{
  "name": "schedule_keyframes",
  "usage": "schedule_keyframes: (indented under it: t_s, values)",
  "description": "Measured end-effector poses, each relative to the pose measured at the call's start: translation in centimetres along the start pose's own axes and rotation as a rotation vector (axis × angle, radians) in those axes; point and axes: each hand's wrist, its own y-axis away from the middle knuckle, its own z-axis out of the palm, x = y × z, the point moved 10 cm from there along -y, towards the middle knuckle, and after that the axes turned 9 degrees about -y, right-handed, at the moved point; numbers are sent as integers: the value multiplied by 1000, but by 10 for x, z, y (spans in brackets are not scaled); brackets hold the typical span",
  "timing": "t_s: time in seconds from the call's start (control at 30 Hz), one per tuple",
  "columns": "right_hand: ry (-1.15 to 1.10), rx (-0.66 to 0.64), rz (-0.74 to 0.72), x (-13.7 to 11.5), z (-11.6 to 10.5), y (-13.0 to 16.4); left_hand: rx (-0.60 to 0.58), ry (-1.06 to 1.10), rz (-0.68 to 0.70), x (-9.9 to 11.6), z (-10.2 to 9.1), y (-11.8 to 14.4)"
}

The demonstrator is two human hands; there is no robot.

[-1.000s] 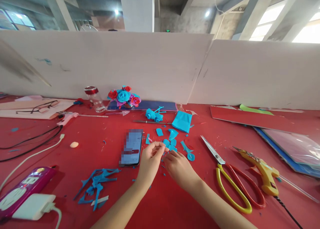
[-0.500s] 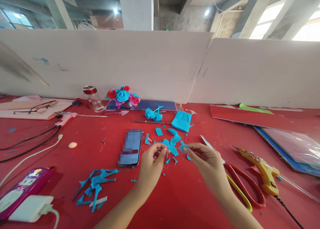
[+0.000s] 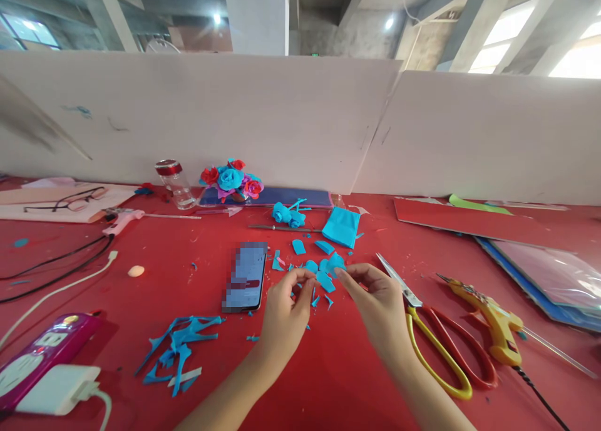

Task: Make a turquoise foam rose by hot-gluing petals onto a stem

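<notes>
I see my right hand (image 3: 378,302) pinching a blue paper petal (image 3: 336,263) just beyond the fingertips, its long axis pointing far-left. My left hand (image 3: 284,315) pinches closed beside it; I cannot tell what it grips.

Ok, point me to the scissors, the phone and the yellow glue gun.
scissors (image 3: 436,349), head view, on the red and yellow handle loops.
phone (image 3: 245,276), head view, middle of its screen.
yellow glue gun (image 3: 493,321), head view, on its yellow body.
</notes>
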Motion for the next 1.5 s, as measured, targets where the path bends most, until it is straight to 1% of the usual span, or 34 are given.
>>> schedule_keyframes:
  t_s: [0.17,0.43,0.7,0.8,1.0,1.2,1.33,1.4,1.5]
  values:
    - [47,28,-20,-1,-2,1,9,-2,6,0,-1,0]
    - [62,72,-59,-11,-5,4,19,15,-1,1,-2,1]
    - [67,96,-54,-1,-7,1,2,5,4,4,-1,2]
    - [53,103,-68,-1,-8,1,-11,15,-22,1,0,2]
    - [83,119,-137,-11,-12,2,-41,88,-65,-3,5,1]
    - [89,102,-122,-10,-12,3,-84,213,-158,-6,9,1]
    - [74,105,-140,-13,-12,3,-102,288,-201,-11,13,1]
    - [71,100,-174,-17,-13,2,-98,315,-215,-13,14,1]
    - [135,77,-274,-29,-14,1,-97,324,-223,-14,14,1]
